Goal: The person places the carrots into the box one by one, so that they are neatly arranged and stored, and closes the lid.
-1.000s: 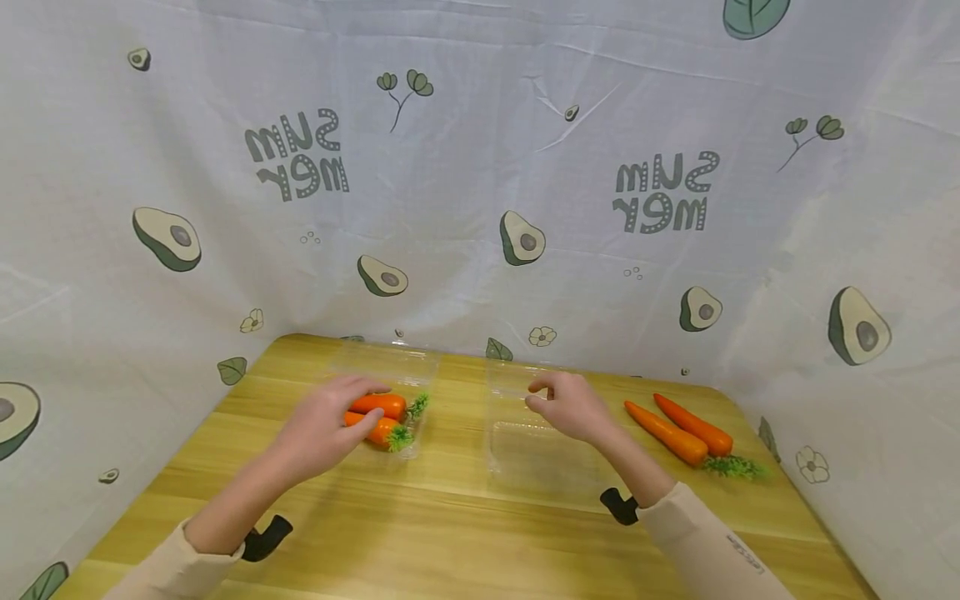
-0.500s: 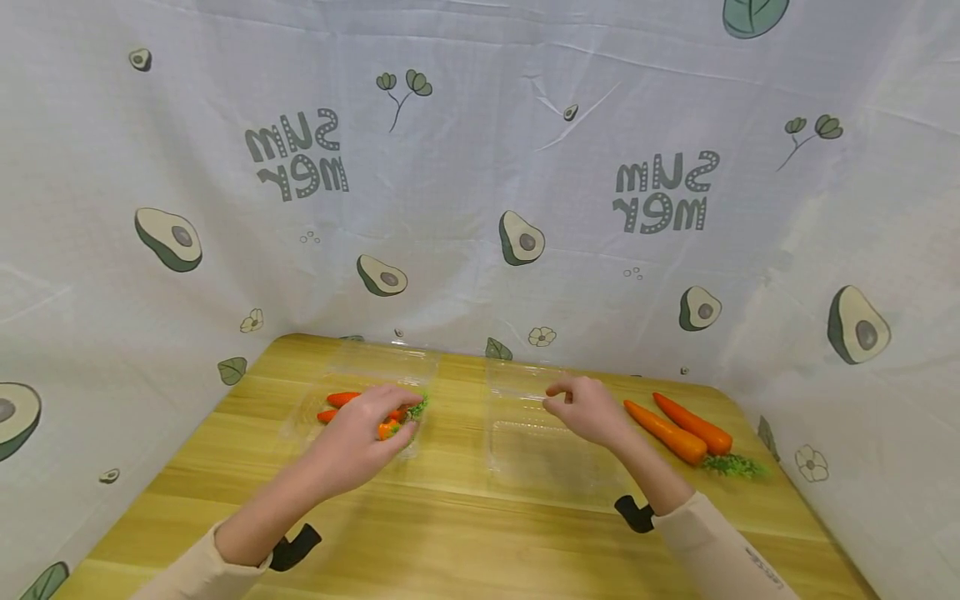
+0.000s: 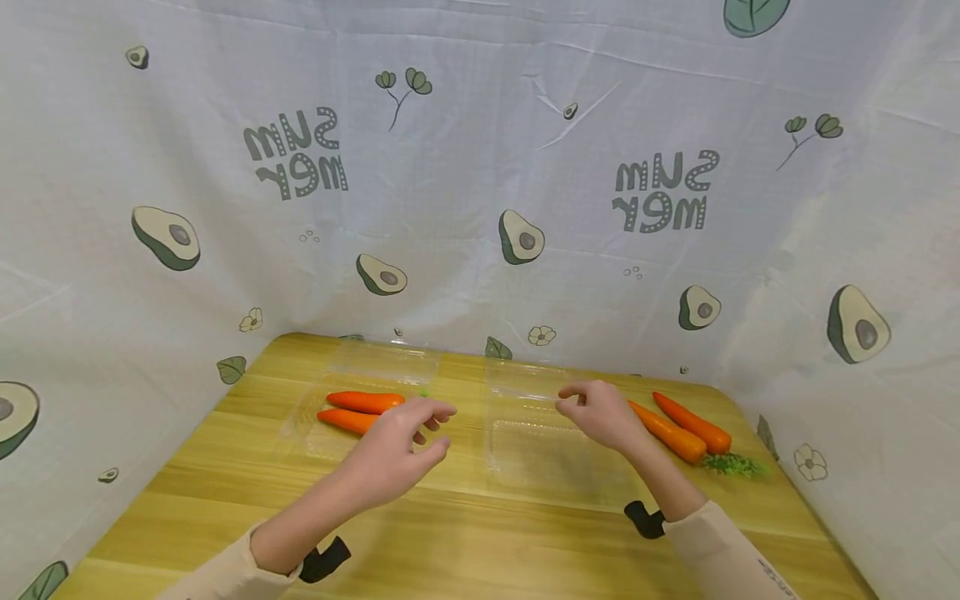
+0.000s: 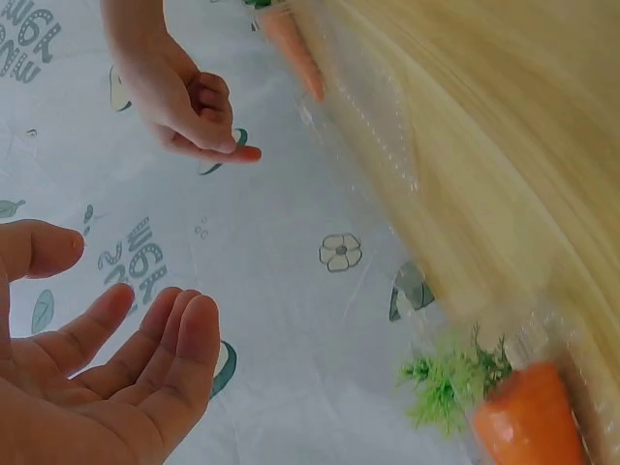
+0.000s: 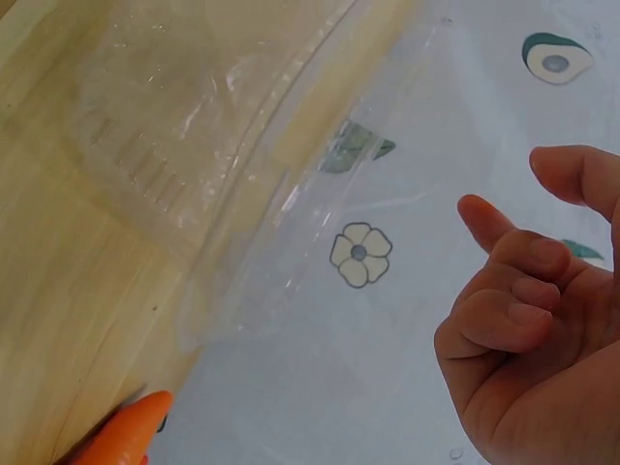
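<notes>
Left hand (image 3: 393,450) and right hand (image 3: 603,414) hover — each grip released, empty. Two carrots (image 3: 363,402) lie in the left clear container (image 3: 322,439); two more carrots (image 3: 693,423) lie on the surface (image 3: 465,550), beside the right clear container (image 3: 525,450). Apparent step: between grasps — picking calls for lowering a hand.

Your head camera looks forward and down from the near side of the tabletop (image 3: 487,533), far enough back to frame its far edge and both far corners. Your wrist cameras sit close to your left hand (image 4: 116,407) and right hand (image 5: 542,387), both tilted and facing the far edge, where they share one flower print (image 4: 340,253); the left view also catches your right hand.
</notes>
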Demonstrator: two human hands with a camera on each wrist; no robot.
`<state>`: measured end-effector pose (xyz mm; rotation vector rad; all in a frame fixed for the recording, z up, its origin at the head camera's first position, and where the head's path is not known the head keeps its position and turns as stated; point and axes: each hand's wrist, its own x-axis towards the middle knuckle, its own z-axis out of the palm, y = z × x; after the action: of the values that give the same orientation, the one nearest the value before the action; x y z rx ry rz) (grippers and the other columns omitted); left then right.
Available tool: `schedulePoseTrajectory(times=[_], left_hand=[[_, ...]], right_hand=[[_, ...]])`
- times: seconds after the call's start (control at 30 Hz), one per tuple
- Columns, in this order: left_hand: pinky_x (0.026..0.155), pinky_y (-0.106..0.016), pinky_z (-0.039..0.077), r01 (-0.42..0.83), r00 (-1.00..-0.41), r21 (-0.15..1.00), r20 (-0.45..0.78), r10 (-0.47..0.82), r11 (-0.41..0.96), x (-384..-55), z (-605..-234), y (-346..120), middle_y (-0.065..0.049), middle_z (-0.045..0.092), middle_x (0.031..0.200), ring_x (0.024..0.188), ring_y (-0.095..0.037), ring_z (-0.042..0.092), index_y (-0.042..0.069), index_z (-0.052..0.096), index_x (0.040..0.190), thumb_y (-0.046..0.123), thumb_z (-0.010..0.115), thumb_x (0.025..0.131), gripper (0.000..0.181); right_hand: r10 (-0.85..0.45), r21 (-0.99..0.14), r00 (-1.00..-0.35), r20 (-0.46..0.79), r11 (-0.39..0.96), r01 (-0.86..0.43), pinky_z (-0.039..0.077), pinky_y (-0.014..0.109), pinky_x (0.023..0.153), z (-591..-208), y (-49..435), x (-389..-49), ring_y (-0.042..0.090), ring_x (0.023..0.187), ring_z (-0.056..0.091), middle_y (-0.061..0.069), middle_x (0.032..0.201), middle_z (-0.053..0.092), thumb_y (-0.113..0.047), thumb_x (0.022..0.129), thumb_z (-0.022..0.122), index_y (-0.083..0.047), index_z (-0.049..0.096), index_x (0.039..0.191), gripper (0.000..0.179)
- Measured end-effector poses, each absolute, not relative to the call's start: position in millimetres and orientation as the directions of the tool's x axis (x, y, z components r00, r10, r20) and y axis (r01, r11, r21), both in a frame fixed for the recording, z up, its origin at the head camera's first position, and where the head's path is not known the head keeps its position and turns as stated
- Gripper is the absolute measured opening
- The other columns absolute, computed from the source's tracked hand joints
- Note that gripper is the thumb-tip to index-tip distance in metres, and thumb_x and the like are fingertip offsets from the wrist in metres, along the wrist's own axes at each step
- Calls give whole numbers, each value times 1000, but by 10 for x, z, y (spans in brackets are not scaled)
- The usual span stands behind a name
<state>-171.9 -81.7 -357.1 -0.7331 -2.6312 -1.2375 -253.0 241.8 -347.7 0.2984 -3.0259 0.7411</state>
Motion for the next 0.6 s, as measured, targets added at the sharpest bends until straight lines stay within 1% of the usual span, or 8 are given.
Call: schedulePoseTrajectory(times=[0.27,0.4,0.5,0.6], left_hand=[[85,-30,54,448,-878,733,254,405,512,-1748,-3667,-674,4,61,125,106,-11,58,16,60,132,21,65,96,37],[86,-33,53,422,-883,749,212,419,511,-1773,-3729,-606,0,60,126,111,-16,57,16,57,137,25,66,96,43],[87,-36,52,387,-890,764,164,425,516,-1786,-3765,-571,-1,58,129,115,-19,57,18,55,140,28,66,96,47],[87,-39,52,359,-895,781,133,426,511,-1800,-3793,-545,-3,58,129,116,-22,57,18,53,141,30,66,96,49]], right_hand=[[-145,-503,-989,42,852,-146,42,32,58,-3480,2546,-2505,21,68,51,8,84,62,-23,97,63,0,69,123,35],[-128,-521,-991,44,843,-132,39,32,56,-3478,2621,-2475,20,65,48,8,80,58,-22,98,62,1,69,124,36],[-124,-525,-991,55,840,-135,38,31,56,-3483,2679,-2449,20,65,46,8,79,57,-22,98,62,2,68,124,37],[-118,-533,-990,71,835,-138,37,30,54,-3497,2747,-2428,19,60,44,7,76,55,-22,98,61,2,69,123,36]])
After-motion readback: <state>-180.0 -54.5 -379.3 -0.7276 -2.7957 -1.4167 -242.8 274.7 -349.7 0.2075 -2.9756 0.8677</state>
